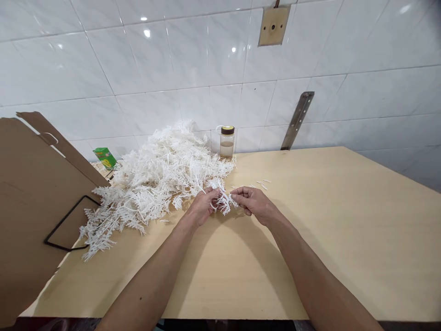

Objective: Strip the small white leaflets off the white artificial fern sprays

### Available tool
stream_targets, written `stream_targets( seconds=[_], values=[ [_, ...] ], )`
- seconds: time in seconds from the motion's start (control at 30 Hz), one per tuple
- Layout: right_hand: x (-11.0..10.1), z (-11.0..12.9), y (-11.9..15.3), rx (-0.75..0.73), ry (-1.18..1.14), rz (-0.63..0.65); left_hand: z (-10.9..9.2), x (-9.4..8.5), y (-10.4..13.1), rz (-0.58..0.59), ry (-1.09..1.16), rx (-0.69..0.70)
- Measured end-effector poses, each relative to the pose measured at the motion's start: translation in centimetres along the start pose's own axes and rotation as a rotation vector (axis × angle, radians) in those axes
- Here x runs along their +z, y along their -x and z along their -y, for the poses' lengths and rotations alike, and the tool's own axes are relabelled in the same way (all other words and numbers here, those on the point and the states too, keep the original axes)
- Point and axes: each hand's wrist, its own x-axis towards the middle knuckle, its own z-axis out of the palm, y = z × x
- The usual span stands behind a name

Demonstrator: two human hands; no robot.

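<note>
A big heap of white, branching plastic-like sprigs (pixel 165 165) covers the back left of the light wooden table (pixel 344 220). At the heap's front right edge, my left hand (pixel 205 206) is closed on a small white sprig (pixel 224 202). Thumb and forefinger of my right hand (pixel 251 201) pinch the right side of this same sprig. Its stem is partly hidden by the left fingers. A few loose white bits (pixel 262 185) lie on the table behind my right hand.
A cardboard box (pixel 34 202) stands at the left, beside a black wire frame (pixel 57 230). Behind the heap are a green packet (pixel 105 157) and a dark-lidded jar (pixel 227 143). A metal bracket (pixel 298 120) is against the tiled wall.
</note>
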Motion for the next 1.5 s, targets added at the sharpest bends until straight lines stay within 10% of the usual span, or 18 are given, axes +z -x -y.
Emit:
stream_targets(
  seconds=[0.6,1.5],
  values=[
    [0.1,0.3,0.6,-0.018,-0.005,0.212,-0.3,-0.3,0.2,-0.017,-0.134,-0.024],
    [0.4,0.2,0.5,0.020,0.007,0.167,-2.0,-0.6,1.6,0.152,-0.551,-0.036]
  ],
)
